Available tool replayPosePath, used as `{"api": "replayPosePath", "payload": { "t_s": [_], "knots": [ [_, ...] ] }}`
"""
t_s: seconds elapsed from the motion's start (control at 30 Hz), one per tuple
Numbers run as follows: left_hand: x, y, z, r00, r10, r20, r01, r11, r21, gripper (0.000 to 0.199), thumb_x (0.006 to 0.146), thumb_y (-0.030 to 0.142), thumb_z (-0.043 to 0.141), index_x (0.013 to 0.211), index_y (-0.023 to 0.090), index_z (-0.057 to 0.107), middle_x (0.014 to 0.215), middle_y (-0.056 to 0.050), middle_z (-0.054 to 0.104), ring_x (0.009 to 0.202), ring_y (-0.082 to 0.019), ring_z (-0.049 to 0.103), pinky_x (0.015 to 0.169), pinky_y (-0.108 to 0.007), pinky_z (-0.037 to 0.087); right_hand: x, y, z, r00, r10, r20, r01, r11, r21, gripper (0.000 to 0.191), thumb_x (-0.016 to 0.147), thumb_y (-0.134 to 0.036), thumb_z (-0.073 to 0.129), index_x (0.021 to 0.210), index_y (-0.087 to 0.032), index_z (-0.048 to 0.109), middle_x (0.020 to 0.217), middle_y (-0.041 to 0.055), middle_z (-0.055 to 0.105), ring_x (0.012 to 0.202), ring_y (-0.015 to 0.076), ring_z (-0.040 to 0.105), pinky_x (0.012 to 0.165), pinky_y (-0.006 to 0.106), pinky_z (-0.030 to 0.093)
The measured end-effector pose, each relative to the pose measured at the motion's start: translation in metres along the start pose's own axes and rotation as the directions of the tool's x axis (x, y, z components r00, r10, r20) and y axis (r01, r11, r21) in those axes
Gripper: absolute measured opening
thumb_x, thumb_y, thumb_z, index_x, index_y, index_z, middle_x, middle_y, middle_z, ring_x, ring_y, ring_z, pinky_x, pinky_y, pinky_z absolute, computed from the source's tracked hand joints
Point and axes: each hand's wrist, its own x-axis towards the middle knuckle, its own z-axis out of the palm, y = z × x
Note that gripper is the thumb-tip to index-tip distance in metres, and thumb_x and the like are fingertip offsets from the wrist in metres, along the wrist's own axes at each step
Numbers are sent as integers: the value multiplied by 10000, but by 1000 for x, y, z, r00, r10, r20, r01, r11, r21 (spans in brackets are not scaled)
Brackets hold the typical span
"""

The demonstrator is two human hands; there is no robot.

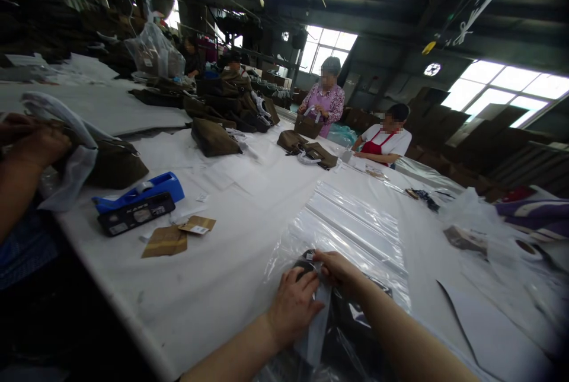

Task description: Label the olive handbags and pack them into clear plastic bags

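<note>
1. A dark item (349, 340) lies at the bottom centre of the frame, under or inside clear plastic, with a rounded dark piece and a small white label (310, 257) at its upper end
2. The left hand (294, 306) lies palm down over the rounded piece, fingers extended and slightly bent, thumb apart, fingertips touching it
3. The right hand (338, 270) has its fingers curled in at the label's edge; I cannot tell whether it grips the piece or only presses it
4. Flat clear plastic bags (355, 216) spread on the white table (213, 293) just above the hands, right of centre
5. At centre left stand a blue-and-black tape dispenser (136, 215) and, just beside it, brown card tags (166, 243)
6. At the far left edge, a co-worker's hands (38, 143) are at a dark bag (113, 164) whose handle (80, 165) is wrapped in white
7. Brown bags (216, 137) lie in a heap at upper centre
8. Beyond the table, a person in a purple apron (328, 97) holds a bag upright, and a person in a red apron (386, 140) leans over the tabletop
9. On the right lie a roll (528, 247) and a white sheet (495, 337)
</note>
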Motion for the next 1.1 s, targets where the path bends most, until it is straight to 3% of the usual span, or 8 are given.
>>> {"api": "replayPosePath", "payload": {
  "t_s": [0.33, 0.5, 0.57, 0.67, 0.77, 0.87, 0.97, 1.1],
  "knots": [
    [20, -21, 3, 998, -64, 8, 64, 997, 43, 435, 864, 314, 501, 1281, 212, 430, 1283, -47, 521, 1218, -295, 383, 1000, -507, 337, 4, 3, -7, 997, -78, 22, 81, 981, -179, 413, 903, -428, 335, 913, -130, 620, 479, -22, 505, 290, 60, 303, 318, 205, 221],
    [20, -21, 9, 998, -60, 34, 60, 998, -8, 510, 855, 357, 516, 1327, 240, 364, 1301, -33, 506, 1244, -284, 357, 1029, -502, 303, -16, 3, -6, 972, -223, -78, 175, 901, -397, 374, 881, -406, 379, 1008, -156, 627, 818, 88, 651, 598, 155, 570, 566, 269, 433],
    [19, -19, 10, 998, -57, 29, 58, 998, -17, 488, 863, 365, 502, 1318, 242, 377, 1285, -32, 521, 1244, -278, 357, 1033, -498, 299, -25, 7, -4, 898, -422, -123, 273, 755, -596, 331, 871, -375, 421, 1094, -208, 599, 1012, 104, 623, 913, 223, 567, 783, 323, 427],
    [19, -18, 11, 998, -68, 0, 68, 998, -8, 443, 875, 395, 474, 1288, 244, 417, 1306, -30, 502, 1257, -274, 346, 1034, -499, 298, -30, 16, 1, 727, -686, 6, 285, 293, -913, 313, 860, -351, 461, 1131, -257, 586, 1239, 111, 516, 1134, 301, 434, 917, 421, 349],
    [23, -22, 13, 998, -55, -5, 55, 998, 3, 447, 874, 474, 441, 1265, 258, 440, 1360, -22, 449, 1292, -280, 304, 1043, -529, 279, -25, 26, 4, 703, -706, 85, 183, 64, -981, 371, 848, -342, 491, 1197, -226, 545, 1306, 132, 464, 1158, 334, 405, 894, 446, 369],
    [31, -31, 9, 998, -64, 2, 64, 998, 6, 478, 855, 509, 455, 1248, 238, 459, 1330, -46, 482, 1286, -292, 320, 1042, -560, 268, -19, 27, -3, 712, -697, 81, 187, 77, -979, 381, 858, -363, 483, 1191, -189, 548, 1280, 135, 486, 1131, 316, 435, 894, 432, 389],
    [25, -47, -10, 988, -124, -97, 122, 992, -29, 469, 863, 471, 460, 1233, 184, 474, 1302, -97, 499, 1261, -284, 361, 1037, -524, 312, -19, 13, -19, 635, -772, -1, 247, 204, -947, 399, 895, -370, 412, 1202, -145, 531, 1234, 143, 504, 1127, 273, 449, 959, 405, 368],
    [-39, -62, -41, 882, -396, -255, 344, 912, -224, 476, 828, 470, 507, 1201, 174, 481, 1235, -133, 527, 1181, -286, 453, 1011, -507, 364, -19, -15, -10, 587, -802, 109, 471, 229, -852, 453, 870, -371, 461, 1259, -138, 474, 1240, 132, 501, 1141, 241, 448, 996, 377, 356]
  ]
}}
